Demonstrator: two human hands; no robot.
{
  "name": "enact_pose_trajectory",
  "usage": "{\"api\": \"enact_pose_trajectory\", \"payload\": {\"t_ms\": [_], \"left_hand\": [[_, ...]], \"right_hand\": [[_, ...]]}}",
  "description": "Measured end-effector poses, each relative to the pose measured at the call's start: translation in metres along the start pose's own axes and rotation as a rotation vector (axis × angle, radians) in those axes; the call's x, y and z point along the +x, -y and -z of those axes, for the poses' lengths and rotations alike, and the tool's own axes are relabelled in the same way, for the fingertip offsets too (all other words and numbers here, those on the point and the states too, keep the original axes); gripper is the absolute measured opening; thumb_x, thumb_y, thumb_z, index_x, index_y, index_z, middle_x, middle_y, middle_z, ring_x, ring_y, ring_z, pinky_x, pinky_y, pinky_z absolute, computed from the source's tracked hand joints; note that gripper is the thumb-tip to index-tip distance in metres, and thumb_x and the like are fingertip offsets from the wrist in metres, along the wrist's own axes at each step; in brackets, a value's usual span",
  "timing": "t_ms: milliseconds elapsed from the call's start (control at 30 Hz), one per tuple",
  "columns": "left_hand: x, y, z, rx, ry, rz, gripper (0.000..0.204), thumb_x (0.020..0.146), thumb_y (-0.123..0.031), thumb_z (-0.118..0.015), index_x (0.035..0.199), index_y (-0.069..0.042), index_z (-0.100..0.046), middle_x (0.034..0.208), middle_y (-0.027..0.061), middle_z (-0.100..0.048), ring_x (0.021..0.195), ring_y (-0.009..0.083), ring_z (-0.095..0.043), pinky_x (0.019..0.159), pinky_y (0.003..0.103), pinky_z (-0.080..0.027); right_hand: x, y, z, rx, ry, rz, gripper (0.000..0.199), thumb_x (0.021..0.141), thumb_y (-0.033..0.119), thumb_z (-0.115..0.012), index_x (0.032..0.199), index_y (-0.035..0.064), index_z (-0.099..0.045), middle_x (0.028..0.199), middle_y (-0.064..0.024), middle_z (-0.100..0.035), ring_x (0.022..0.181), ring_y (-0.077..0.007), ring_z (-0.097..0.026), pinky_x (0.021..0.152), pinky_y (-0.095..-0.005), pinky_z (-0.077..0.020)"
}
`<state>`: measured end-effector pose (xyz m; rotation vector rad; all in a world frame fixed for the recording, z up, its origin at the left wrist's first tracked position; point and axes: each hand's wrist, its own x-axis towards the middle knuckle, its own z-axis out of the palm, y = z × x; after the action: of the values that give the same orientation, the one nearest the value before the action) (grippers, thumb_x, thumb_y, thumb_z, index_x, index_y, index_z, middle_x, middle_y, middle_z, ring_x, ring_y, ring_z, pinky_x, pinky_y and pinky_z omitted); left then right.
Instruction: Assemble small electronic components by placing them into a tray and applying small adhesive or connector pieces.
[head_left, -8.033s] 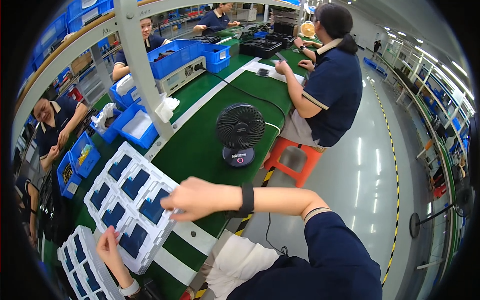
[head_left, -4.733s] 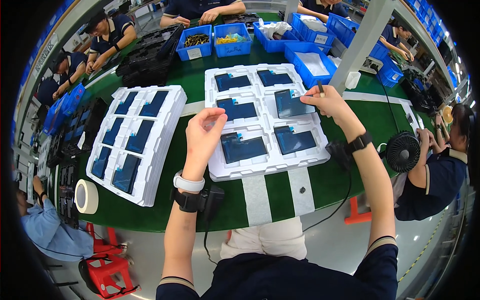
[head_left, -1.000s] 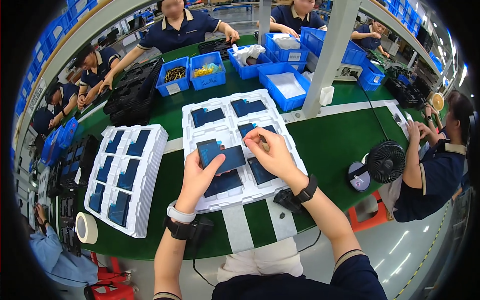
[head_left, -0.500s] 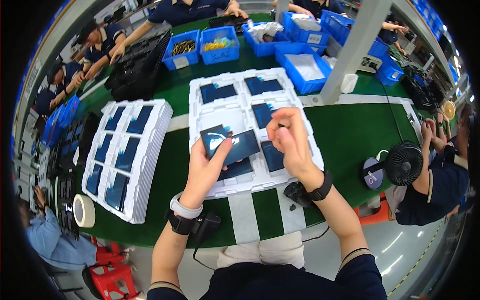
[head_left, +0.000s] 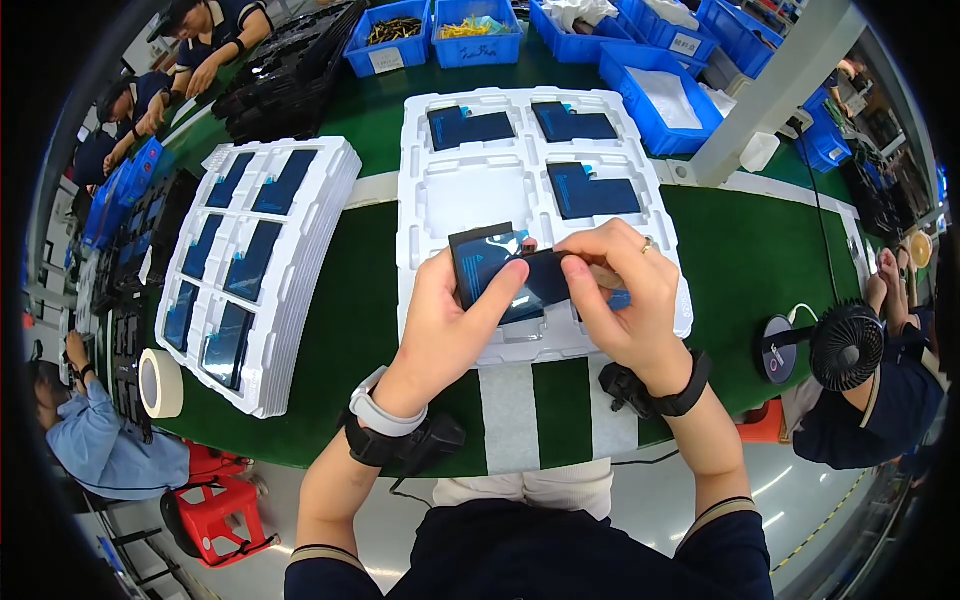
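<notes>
green surface (head_left: 350,310) ran through a busy workshop, and pretty much everything sat around one white tray (head_left: 412,200) in the middle. on the tray's left was a stack of similar trays (head_left: 308,270) carrying six dark blue panels, with a roll of tape (head_left: 162,384) further left and closer to the wearer. just past the tray's far right corner there was a blue bin (head_left: 690,140) with a white sheet in it, and straight beyond the tray, another bin (head_left: 478,50) of yellow bits. black fan (head_left: 847,345) stood well off to the tray's right.

so the action: one dark panel (head_left: 490,265), kinda l-shaped and glossy, was up above the near half of the tray, tilted a bit. left hand (head_left: 440,325) had its fingers gripping the panel's left part, thumb pressed flat on the front. right hand (head_left: 635,290) had thumb and index fingers pinching the panel's right end. three more panels (head_left: 593,192) showed in the tray's pockets past the hands. someone in a light blue sleeve (head_left: 120,440) sat way left of the tray.
</notes>
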<state>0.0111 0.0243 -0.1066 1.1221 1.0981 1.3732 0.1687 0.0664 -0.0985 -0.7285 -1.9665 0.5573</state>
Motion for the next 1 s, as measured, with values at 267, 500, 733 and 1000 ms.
{"api": "enact_pose_trajectory", "payload": {"t_ms": [267, 500, 733, 1000], "left_hand": [[-0.0018, -0.0016, -0.0004, -0.003, 0.015, -0.066, 0.016, 0.081, -0.007, -0.057, 0.093, 0.003, -0.056, 0.084, 0.0024, -0.057, 0.076, 0.0058, -0.052, 0.067, 0.020, -0.043], [0.0012, -0.0020, 0.0019, 0.076, 0.038, -0.075, 0.014, 0.079, -0.008, -0.060, 0.087, 0.001, -0.055, 0.081, 0.0023, -0.057, 0.074, 0.0058, -0.051, 0.066, 0.020, -0.043], [0.0007, 0.0002, 0.0045, 0.106, 0.055, -0.104, 0.016, 0.079, -0.010, -0.060, 0.089, 0.001, -0.054, 0.080, 0.0026, -0.057, 0.074, 0.0057, -0.050, 0.065, 0.020, -0.043], [0.0003, 0.0005, 0.0051, 0.049, 0.113, -0.095, 0.016, 0.080, -0.010, -0.059, 0.090, 0.001, -0.055, 0.080, 0.0030, -0.058, 0.074, 0.0056, -0.050, 0.065, 0.020, -0.042]], "right_hand": [[-0.0007, -0.0006, -0.0047, 0.028, 0.007, -0.021, 0.015, 0.071, -0.003, -0.060, 0.085, 0.0000, -0.057, 0.074, -0.0086, -0.058, 0.059, -0.0158, -0.059, 0.052, -0.0225, -0.0454], [0.0004, -0.0002, -0.0033, -0.019, -0.030, 0.001, 0.015, 0.069, -0.004, -0.062, 0.082, 0.0005, -0.058, 0.072, -0.0071, -0.057, 0.059, -0.0146, -0.057, 0.051, -0.0221, -0.0446], [0.0006, 0.0030, -0.0035, -0.054, -0.072, 0.132, 0.017, 0.065, -0.005, -0.065, 0.080, 0.0017, -0.060, 0.070, -0.0057, -0.057, 0.055, -0.0125, -0.055, 0.049, -0.0212, -0.0438], [-0.0008, 0.0026, -0.0035, -0.064, -0.073, 0.170, 0.019, 0.064, -0.006, -0.065, 0.081, 0.0006, -0.060, 0.071, -0.0063, -0.057, 0.055, -0.0129, -0.056, 0.048, -0.0203, -0.0449]]}}
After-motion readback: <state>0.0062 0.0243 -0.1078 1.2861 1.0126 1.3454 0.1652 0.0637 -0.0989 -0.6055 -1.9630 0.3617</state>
